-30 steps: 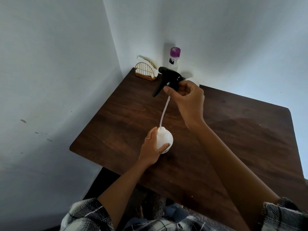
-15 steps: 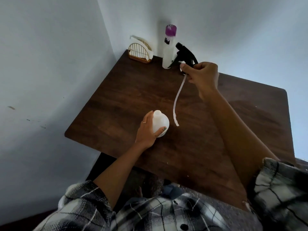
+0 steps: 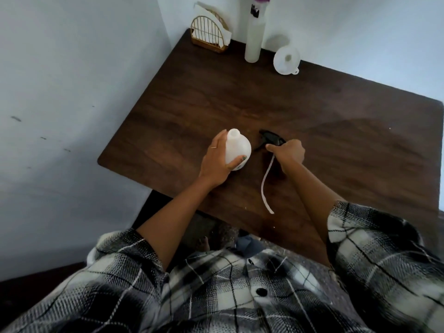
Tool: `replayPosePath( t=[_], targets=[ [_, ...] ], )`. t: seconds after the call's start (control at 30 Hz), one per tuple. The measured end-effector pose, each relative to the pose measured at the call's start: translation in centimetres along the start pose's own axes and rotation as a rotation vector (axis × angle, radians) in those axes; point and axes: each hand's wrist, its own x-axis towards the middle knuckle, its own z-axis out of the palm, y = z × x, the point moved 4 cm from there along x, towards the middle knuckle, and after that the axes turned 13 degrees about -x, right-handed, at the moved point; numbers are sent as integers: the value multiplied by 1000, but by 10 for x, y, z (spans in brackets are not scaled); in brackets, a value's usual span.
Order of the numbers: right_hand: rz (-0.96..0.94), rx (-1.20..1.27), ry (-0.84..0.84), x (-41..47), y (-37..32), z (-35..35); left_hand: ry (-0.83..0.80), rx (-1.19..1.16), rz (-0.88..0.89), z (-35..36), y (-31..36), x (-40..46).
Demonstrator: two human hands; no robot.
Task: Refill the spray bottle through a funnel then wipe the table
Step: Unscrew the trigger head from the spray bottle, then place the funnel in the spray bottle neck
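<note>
both hands are busy; left hand (image 3: 217, 162) grips the uncapped bottle (image 3: 237, 150) upright; right hand (image 3: 287, 152) holds the spray head (image 3: 270, 140) on the table (image 3: 336, 131); funnel (image 3: 286, 60) sits far back, nearer the right.

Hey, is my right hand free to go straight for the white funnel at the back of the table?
Probably not yet. The right hand grips the black sprayer head, so it must let go first. After that, bare table lies between it and the funnel; nothing stands in that path.
</note>
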Motion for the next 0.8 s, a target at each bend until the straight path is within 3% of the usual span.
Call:
replayPosePath(
  t=[0.37, 0.47, 0.63, 0.7, 0.8],
  targets=[
    [48, -163, 54, -1, 7, 13, 49, 21, -8, -4, -8, -13],
    [63, -181, 143, 2, 12, -3, 185, -39, 79, -20, -9, -24],
    [-86, -51, 306, 37, 7, -40, 546, -161, 211, -58, 14, 4],
    [-196, -56, 298, 61, -6, -54, 548, -235, 189, -62, 26, 35],
    [-309, -93, 259, 102, -37, -73, 381, -253, 103, -48, 43, 101]
  ],
)
